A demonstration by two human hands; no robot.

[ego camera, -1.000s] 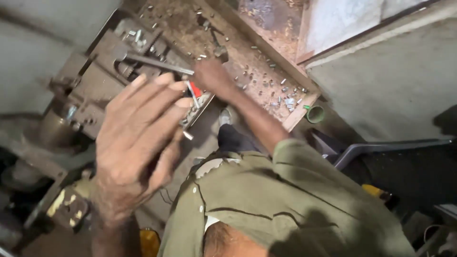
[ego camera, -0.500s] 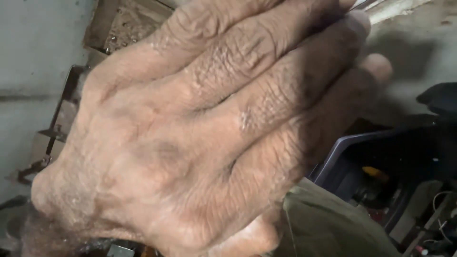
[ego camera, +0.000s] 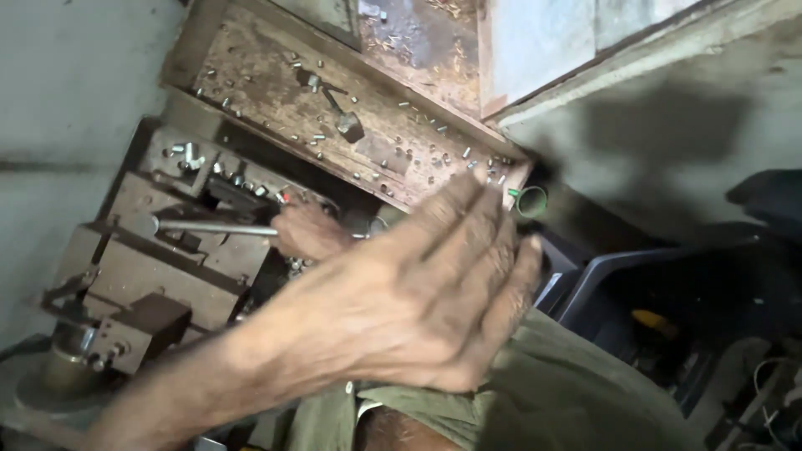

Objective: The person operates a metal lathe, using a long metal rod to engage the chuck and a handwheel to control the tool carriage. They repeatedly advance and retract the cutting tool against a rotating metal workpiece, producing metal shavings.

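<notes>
Room: grey plastered wall [ego camera: 58,92] on one side, a pale concrete slab [ego camera: 668,108] on the other, dark clutter below it.
Machine: a worn metal machine [ego camera: 125,276] with blocks and bolts, tilted across the view.
Surface: a rusty wooden surface [ego camera: 276,92] above the machine, strewn with many small silver bolts [ego camera: 401,154]; its near edge ends just beside a green ring [ego camera: 531,201].
Bin: a dark plastic bin [ego camera: 610,284] near the olive shirt [ego camera: 568,401], crowding the free space there.
Left hand [ego camera: 418,292]: flat, fingers spread, grip fully open, holding nothing, close to the camera.
Right hand [ego camera: 311,232]: grip closed on 1 steel lever [ego camera: 213,227] lying across the machine.
Labels: none legible.
</notes>
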